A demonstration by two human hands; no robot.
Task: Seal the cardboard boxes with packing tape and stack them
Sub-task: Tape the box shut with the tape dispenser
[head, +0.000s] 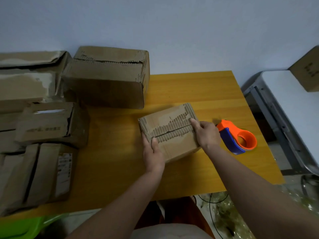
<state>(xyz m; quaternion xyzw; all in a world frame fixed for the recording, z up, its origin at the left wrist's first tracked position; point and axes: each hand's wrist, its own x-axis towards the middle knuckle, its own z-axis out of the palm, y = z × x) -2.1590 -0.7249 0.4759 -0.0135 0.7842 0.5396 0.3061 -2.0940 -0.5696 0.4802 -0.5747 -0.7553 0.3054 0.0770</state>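
Note:
A small worn cardboard box (170, 130) lies on the yellow wooden table (198, 87), its torn top showing corrugated ribs and a closed centre seam. My left hand (152, 154) grips its near left corner, thumb on top. My right hand (205, 133) holds its right edge, fingers curled over the top. An orange and blue tape dispenser (238, 137) lies on the table just right of my right hand, untouched.
Several battered cardboard boxes crowd the table's left side, with a large box (107, 78) at the back. A white table (290, 104) holding another box (309, 69) stands to the right. A green object (25, 226) sits at the bottom left. Cables lie on the floor.

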